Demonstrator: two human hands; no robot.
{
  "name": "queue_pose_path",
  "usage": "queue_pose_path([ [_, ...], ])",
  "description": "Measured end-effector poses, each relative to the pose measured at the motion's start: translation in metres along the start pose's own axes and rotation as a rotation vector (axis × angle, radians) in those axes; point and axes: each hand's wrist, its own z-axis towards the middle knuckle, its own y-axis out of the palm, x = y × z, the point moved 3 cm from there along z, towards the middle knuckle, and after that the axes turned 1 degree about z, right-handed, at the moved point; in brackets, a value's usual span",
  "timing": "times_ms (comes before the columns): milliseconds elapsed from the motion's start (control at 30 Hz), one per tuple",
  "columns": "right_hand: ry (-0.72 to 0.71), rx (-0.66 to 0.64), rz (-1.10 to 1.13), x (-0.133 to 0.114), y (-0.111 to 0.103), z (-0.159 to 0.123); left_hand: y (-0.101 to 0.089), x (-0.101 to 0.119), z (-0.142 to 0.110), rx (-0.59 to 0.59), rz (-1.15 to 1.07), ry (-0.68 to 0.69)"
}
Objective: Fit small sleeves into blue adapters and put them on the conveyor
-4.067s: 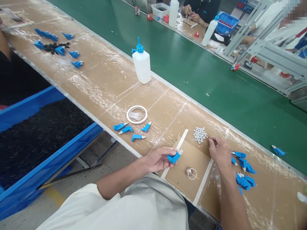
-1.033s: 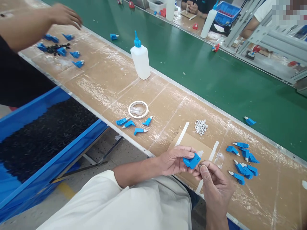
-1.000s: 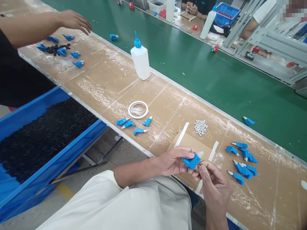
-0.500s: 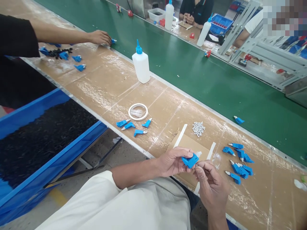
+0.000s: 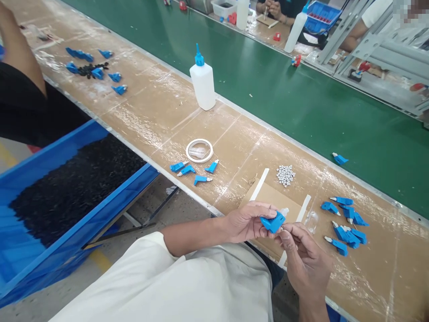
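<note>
My left hand (image 5: 250,221) grips a blue plastic part (image 5: 273,222) with a whitish translucent tip, held above a cardboard sheet (image 5: 276,197) taped to the bench. Close against its lower right side is my right hand (image 5: 304,255), thumb and forefinger pinched together; whatever sits between them is too small to make out. Beyond the sheet lies a pile of small grey pieces (image 5: 285,175). Several similar blue parts (image 5: 348,235) are scattered to the right of my right hand, and several more blue parts (image 5: 201,179) lie left of the sheet.
A roll of white tape (image 5: 199,150) and a white squeeze bottle (image 5: 203,87) stand along the bench. Past its far edge runs a green conveyor belt (image 5: 268,94) carrying a blue part. A blue bin (image 5: 77,188) of black pieces sits at left, near a co-worker's arm (image 5: 20,49).
My right hand has come from beside the grey pile to the blue part, and both hands have stayed together since. The co-worker's hand reached to the belt, then drew back; the blue part there is gone.
</note>
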Motion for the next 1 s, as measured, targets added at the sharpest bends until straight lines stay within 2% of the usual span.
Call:
queue_pose_path([
  [167,0.167,0.024,0.228,0.001,0.005,0.005,-0.009,-0.002,0.001,0.088,0.036,-0.001],
  [267,0.208,0.052,0.312,0.000,0.008,0.006,-0.011,-0.002,0.000,0.121,0.104,0.023],
  [467,0.185,0.096,0.256,-0.002,0.012,0.004,-0.008,0.000,-0.004,0.145,0.196,0.123],
  [700,0.106,0.159,0.141,-0.009,0.016,0.006,-0.014,-0.004,-0.002,0.141,0.286,0.244],
  [1000,0.096,0.184,0.098,-0.006,0.018,0.004,-0.013,-0.002,-0.002,0.124,0.349,0.291],
])
